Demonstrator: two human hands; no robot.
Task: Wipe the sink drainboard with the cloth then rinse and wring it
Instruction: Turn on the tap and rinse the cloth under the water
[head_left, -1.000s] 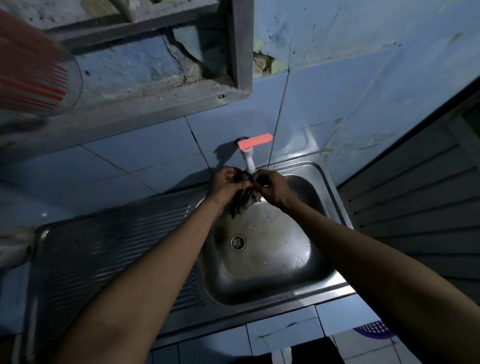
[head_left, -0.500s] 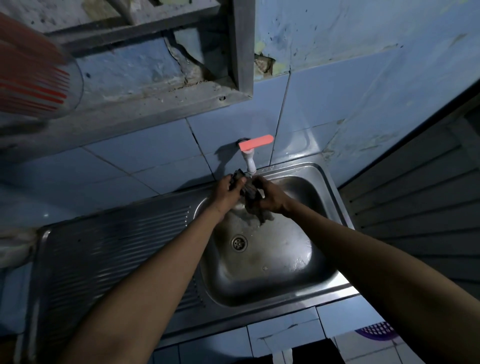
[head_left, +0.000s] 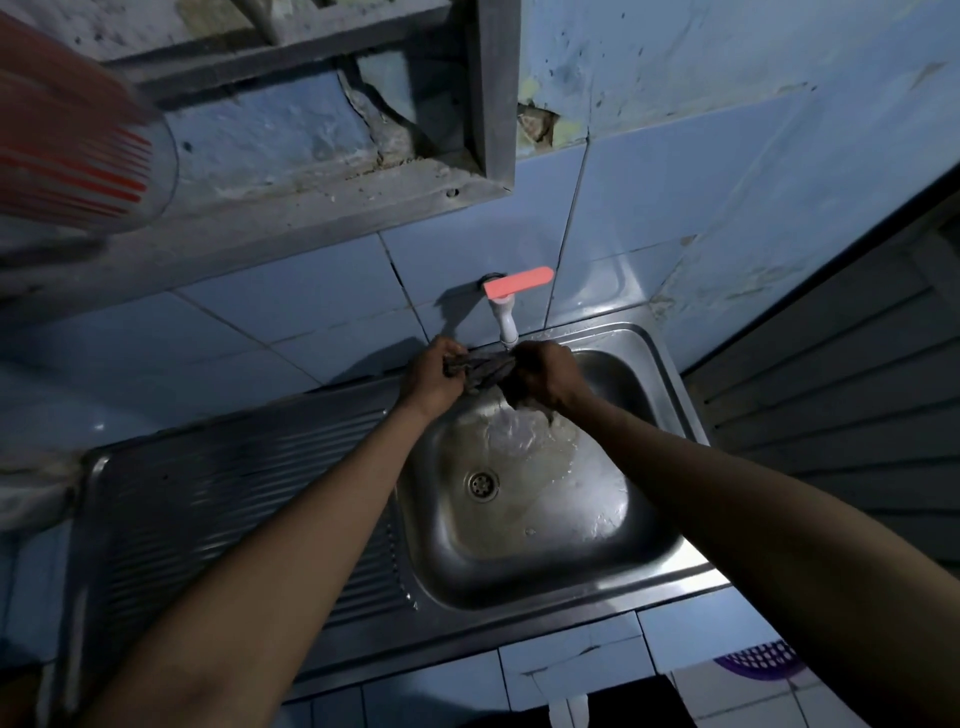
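A dark wet cloth (head_left: 484, 369) is stretched between my two hands just under the white tap spout (head_left: 505, 322). My left hand (head_left: 432, 375) grips its left end and my right hand (head_left: 546, 375) grips its right end, over the back of the steel sink basin (head_left: 639, 540). Water runs down from the cloth and splashes in the basin above the drain (head_left: 482, 484). The ribbed drainboard (head_left: 218, 499) lies to the left, partly covered by my left forearm.
The tap has a pink lever handle (head_left: 518, 280) on the blue tiled wall. A concrete ledge (head_left: 291, 218) juts out above. A red-striped plastic object (head_left: 72, 150) hangs at the upper left. A purple basket (head_left: 756, 660) sits low on the right.
My hands have drawn apart, pulling the bunched cloth out into a strip under the spout. More water now splashes in the basin.
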